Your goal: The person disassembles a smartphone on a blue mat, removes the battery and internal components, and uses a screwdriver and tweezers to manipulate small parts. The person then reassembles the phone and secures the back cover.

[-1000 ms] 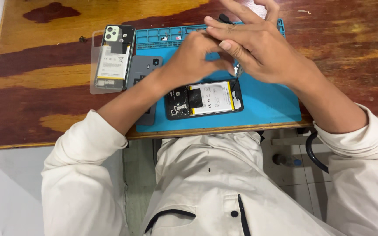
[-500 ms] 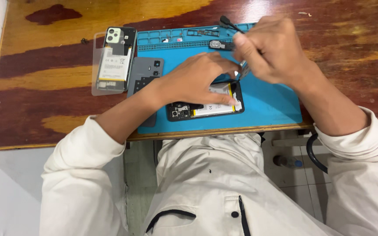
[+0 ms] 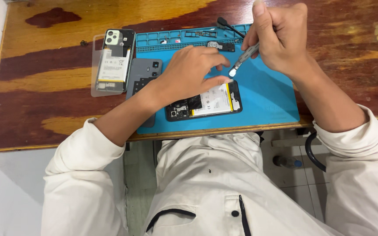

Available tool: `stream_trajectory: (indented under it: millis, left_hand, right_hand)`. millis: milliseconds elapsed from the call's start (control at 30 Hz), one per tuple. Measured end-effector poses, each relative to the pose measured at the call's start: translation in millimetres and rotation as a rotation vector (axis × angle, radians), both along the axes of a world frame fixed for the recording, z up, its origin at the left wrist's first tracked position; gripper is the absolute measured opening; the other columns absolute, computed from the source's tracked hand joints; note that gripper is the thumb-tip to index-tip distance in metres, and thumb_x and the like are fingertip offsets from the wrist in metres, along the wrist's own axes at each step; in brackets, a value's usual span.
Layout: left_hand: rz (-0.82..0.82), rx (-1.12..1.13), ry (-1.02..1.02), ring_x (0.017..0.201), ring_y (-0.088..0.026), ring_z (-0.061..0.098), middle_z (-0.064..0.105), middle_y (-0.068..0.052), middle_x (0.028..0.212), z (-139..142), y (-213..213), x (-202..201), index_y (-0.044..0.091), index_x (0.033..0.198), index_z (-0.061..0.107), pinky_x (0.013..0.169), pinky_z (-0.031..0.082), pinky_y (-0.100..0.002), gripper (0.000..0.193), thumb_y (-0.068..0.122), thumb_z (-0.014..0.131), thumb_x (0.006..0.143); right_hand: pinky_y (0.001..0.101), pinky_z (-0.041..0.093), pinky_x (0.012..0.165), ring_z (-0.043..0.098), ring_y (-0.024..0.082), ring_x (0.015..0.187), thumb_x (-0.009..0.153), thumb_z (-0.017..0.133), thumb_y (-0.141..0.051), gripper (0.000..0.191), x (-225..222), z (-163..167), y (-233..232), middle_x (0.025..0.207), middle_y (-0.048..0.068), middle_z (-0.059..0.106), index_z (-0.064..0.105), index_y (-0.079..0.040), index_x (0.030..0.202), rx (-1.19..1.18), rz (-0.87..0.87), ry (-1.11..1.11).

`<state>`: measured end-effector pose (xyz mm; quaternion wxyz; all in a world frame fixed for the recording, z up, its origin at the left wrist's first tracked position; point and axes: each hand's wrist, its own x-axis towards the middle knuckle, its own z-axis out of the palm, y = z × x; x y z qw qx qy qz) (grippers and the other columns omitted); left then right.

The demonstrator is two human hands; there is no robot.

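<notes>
Tweezers of bare grey metal (image 3: 243, 59) sit pinched in the right hand (image 3: 281, 37), whose fingers are curled shut around the upper part of the tool; the slim shiny tip points down and to the left, hanging just above the blue silicone work mat (image 3: 267, 96) and close to the left hand's fingertips. The left hand (image 3: 191, 72) lies palm down with its fingers loosely spread, gripping nothing, and its fingertips press on the top edge of the opened black smartphone (image 3: 204, 104). That phone lies flat near the front edge of the mat, back cover off, showing a white battery with a yellow stripe along one side and a dark circuit board with small metal shields at its left end. Just beside it on the left, partly under the forearm, lies a grey phone back cover (image 3: 143, 74) with camera cut-outs. Further left, on the reddish-brown wooden table (image 3: 44, 109), a second opened phone with a pale green camera block (image 3: 114, 59) rests on a clear plastic sheet (image 3: 97, 85). Small dark parts lie in the mat's top trays (image 3: 197, 35).
</notes>
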<state>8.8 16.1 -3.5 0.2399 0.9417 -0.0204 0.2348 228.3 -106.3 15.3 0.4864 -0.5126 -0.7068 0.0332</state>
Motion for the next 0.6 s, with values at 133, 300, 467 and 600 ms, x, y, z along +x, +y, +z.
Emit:
stream_trajectory:
  millis: [133,300,467,600]
  left_hand:
    - [0.02,-0.006,0.016,0.081,-0.025,0.069,0.072,-0.003,0.091,-2,-1,3,0.011,0.103,0.076,0.073,0.052,-0.041,0.022,0.03,0.081,0.092]
    - [-0.048,-0.011,0.018,0.08,-0.03,0.069,0.072,-0.007,0.09,2,0,1,0.007,0.1,0.077,0.07,0.051,-0.044,0.028,0.027,0.083,0.082]
    - [-0.088,-0.009,0.098,0.09,-0.032,0.069,0.073,-0.008,0.096,5,-1,0,0.008,0.1,0.077,0.077,0.053,-0.044,0.018,0.022,0.078,0.088]
    - [-0.102,-0.012,0.13,0.093,-0.032,0.069,0.073,-0.008,0.098,6,-1,0,0.008,0.1,0.078,0.079,0.053,-0.045,0.017,0.021,0.077,0.089]
  right_hand:
    - [0.0226,0.051,0.045,0.072,0.015,0.059,0.129,0.041,-0.028,0.069,0,-3,2,0.062,0.012,0.064,0.06,0.003,0.07,-0.004,0.024,0.052]
    - [0.0229,0.05,0.045,0.07,0.015,0.056,0.128,0.041,-0.028,0.069,-1,-1,0,0.063,0.012,0.065,0.06,0.003,0.07,-0.034,0.032,0.081]
    - [0.0225,0.047,0.042,0.065,0.012,0.048,0.125,0.043,-0.025,0.065,-7,10,-5,0.064,0.01,0.066,0.061,0.0,0.068,-0.149,0.045,0.044]
    - [0.0218,0.047,0.042,0.062,0.01,0.046,0.123,0.044,-0.024,0.062,-15,14,-8,0.064,0.008,0.066,0.063,-0.001,0.069,-0.216,0.079,0.041]
